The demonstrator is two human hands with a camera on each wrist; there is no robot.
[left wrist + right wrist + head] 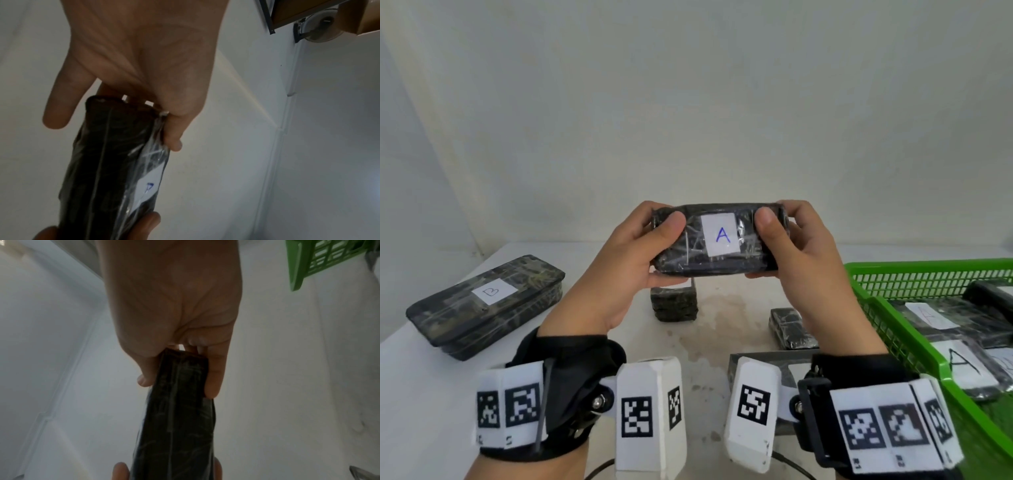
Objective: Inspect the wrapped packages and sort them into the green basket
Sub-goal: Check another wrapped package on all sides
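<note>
A black film-wrapped package [717, 240] with a white label marked "A" is held up above the table, label toward me. My left hand [654, 240] grips its left end, thumb on the front face. My right hand [780, 240] grips the right end the same way. The left wrist view shows the package [115, 162] edge-on with the thumb against the labelled face; the right wrist view shows the package [179, 410] pinched between thumb and fingers. The green basket [893, 308] stands at the right and holds several wrapped packages, some labelled "A".
A long wrapped package marked "B" [489, 301] lies on the white table at the left. A small dark package [674, 303] stands under the held one. Another small one [791, 327] lies beside the basket. A grey flat object [787, 373] sits near my right wrist.
</note>
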